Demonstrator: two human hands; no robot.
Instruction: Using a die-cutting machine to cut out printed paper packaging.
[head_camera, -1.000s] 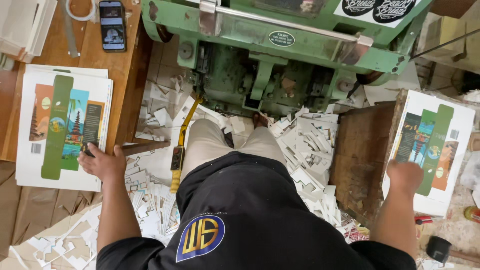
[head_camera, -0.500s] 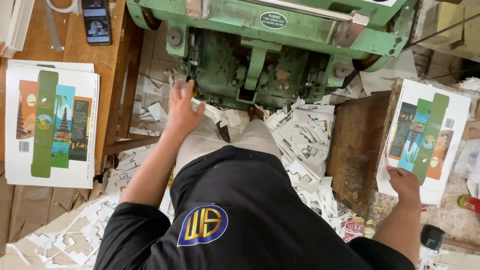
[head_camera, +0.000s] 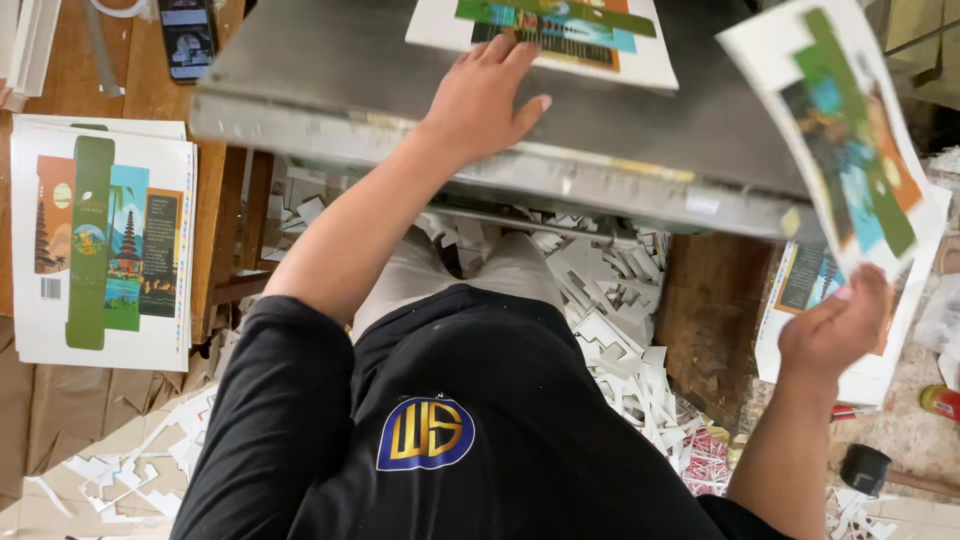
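Note:
My left hand (head_camera: 488, 98) lies flat on the grey metal platen (head_camera: 340, 90) of the press, fingertips touching a printed carton sheet (head_camera: 545, 35) that rests on it. My right hand (head_camera: 836, 325) grips the lower edge of another printed sheet (head_camera: 845, 140), held up in the air at the right and blurred. Below that hand lies a stack of printed sheets (head_camera: 800, 290) on a wooden stand.
A stack of printed carton sheets (head_camera: 105, 240) sits on the wooden table at the left, with a phone (head_camera: 187, 38) beyond it. White paper offcuts (head_camera: 610, 340) cover the floor around my legs. A black mallet (head_camera: 865, 468) lies at the lower right.
The grey platen has swung open into view, covering the green machine body. My left hand has gone up onto the sheet on it. My right hand has lifted a sheet off the right stack.

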